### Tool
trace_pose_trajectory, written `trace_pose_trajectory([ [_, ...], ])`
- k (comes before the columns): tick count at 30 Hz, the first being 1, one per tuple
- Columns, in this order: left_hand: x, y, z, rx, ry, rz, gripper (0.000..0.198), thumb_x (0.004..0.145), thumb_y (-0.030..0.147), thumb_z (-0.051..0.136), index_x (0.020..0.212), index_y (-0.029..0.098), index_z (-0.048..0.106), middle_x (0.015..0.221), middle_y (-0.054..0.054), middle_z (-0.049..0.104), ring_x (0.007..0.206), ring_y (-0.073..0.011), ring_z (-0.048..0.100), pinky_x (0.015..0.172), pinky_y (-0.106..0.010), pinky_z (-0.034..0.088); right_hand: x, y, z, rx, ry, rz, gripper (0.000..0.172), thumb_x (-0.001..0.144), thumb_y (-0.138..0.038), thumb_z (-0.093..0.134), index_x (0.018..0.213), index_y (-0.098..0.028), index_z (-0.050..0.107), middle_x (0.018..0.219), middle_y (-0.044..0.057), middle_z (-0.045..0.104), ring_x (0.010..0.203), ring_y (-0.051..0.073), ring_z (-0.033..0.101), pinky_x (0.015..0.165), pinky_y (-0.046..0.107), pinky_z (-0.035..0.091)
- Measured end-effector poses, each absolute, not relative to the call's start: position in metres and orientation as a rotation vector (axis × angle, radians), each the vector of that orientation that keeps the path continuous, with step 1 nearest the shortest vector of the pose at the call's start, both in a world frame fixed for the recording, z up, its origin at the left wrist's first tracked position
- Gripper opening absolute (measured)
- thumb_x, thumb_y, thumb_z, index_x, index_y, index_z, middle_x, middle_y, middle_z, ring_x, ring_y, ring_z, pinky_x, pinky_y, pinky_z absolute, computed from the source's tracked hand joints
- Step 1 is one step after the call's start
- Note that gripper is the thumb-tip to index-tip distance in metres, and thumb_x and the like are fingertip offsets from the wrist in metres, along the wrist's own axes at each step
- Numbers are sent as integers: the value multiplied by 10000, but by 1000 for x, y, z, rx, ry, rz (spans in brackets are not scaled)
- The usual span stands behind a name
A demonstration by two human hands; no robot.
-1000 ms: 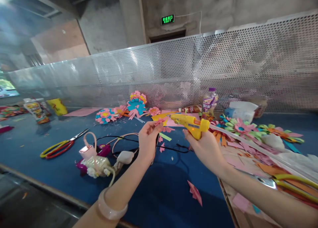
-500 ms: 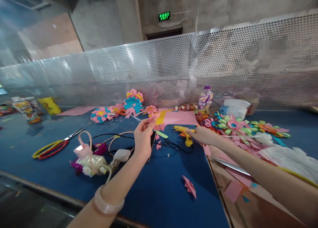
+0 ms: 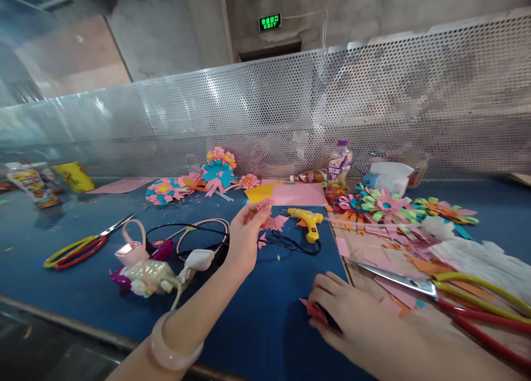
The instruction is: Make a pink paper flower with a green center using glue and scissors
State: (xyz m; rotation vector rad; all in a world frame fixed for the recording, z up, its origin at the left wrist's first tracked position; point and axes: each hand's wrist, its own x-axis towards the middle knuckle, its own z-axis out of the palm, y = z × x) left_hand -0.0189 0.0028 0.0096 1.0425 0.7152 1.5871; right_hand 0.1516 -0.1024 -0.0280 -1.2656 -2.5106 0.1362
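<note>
My left hand (image 3: 244, 234), with a pale bangle on the wrist, pinches a small piece of pink paper (image 3: 264, 204) above the middle of the table. My right hand (image 3: 352, 312) is low over the blue tabletop, its thumb and fingers closed round a folded pink paper piece (image 3: 307, 307), partly hidden by them. Beyond that hand a yellow glue gun (image 3: 313, 219) lies on its side with a glue stick in its back end. Pink paper petals (image 3: 276, 223) lie just past my left fingertips.
Scissors (image 3: 415, 284) rest on cardboard at right among paper scraps; other scissors (image 3: 78, 251) lie at left. A power strip (image 3: 151, 276) with cables sits left of centre. Paper flowers (image 3: 218, 173), a purple-capped bottle (image 3: 339, 165) and tissues (image 3: 388, 179) stand before a perforated metal screen (image 3: 265, 110).
My right hand has let go of the glue gun and come down toward me to the folded pink paper. My left hand still holds its paper, slightly lower and to the right.
</note>
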Motion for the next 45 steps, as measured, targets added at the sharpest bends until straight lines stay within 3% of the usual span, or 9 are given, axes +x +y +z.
trace_pose_trajectory([
  [4, -16, -5, 11, 882, 642, 1375, 135, 646, 200, 738, 720, 174, 628, 728, 33, 587, 562, -49, 511, 631, -217, 455, 158, -91, -23, -1232, -2355, 304, 140, 770, -90, 521, 742, -200, 604, 783, 14, 608, 740, 152, 588, 622, 255, 470],
  [7, -15, -12, 12, 739, 588, 1131, 124, 683, 223, 714, 759, 196, 620, 751, 29, 579, 604, -76, 545, 758, -371, 504, 165, -80, -15, -1190, -2208, 329, 144, 794, -115, 507, 805, -211, 614, 818, 14, 614, 747, 135, 581, 647, 245, 473],
  [11, -13, -18, 10, 696, 505, 940, 152, 753, 295, 646, 890, 232, 624, 1110, -64, 564, 952, -215, 568, 781, -506, 503, 170, -67, -6, -1169, -2108, 100, 153, 797, -156, 527, 917, -207, 606, 846, 35, 633, 754, 155, 585, 629, 265, 480],
  [14, -12, -19, 6, 730, 450, 883, 193, 766, 300, 627, 950, 241, 616, 1251, -89, 489, 1156, -277, 456, 793, -494, 505, 168, -65, -5, -1095, -2122, -25, 158, 819, -150, 500, 938, -191, 595, 873, 59, 641, 805, 179, 589, 689, 307, 490],
  [20, -10, -20, 5, 722, 433, 916, 180, 770, 289, 632, 942, 240, 608, 1302, -75, 466, 1256, -281, 368, 847, -502, 476, 166, -67, -16, -1016, -2223, -67, 126, 848, -201, 520, 937, -183, 606, 915, 72, 625, 868, 203, 564, 756, 361, 484],
  [28, -11, -25, 8, 858, 436, 902, 64, 718, 227, 686, 762, 210, 642, 1123, -74, 581, 1062, -270, 545, 698, -373, 524, 169, -65, -16, -1012, -2145, 112, 130, 846, -204, 544, 960, -213, 605, 871, 43, 652, 842, 183, 568, 753, 338, 487],
  [35, -10, -30, 8, 1000, 409, 831, 67, 749, 154, 630, 765, 208, 665, 1314, -51, 442, 1070, -269, 522, 584, -325, 534, 171, -67, -7, -1130, -1996, 454, 136, 801, -197, 589, 921, -248, 627, 757, -3, 618, 684, 134, 571, 586, 251, 469],
  [39, -10, -28, 9, 1047, 500, 877, 29, 736, 170, 654, 725, 197, 651, 1279, -43, 474, 963, -214, 574, 638, -316, 520, 173, -68, -5, -1163, -1862, 418, 152, 821, -245, 569, 970, -257, 600, 721, -17, 627, 622, 126, 551, 562, 257, 443],
  [45, -8, -24, 10, 1127, 667, 1076, 86, 714, 211, 691, 678, 184, 617, 1200, -33, 558, 1006, -181, 560, 715, -261, 465, 169, -85, 13, -1079, -1357, 383, 311, 759, -300, 656, 1032, -277, 511, 695, -22, 627, 689, 164, 608, 614, 278, 485],
])
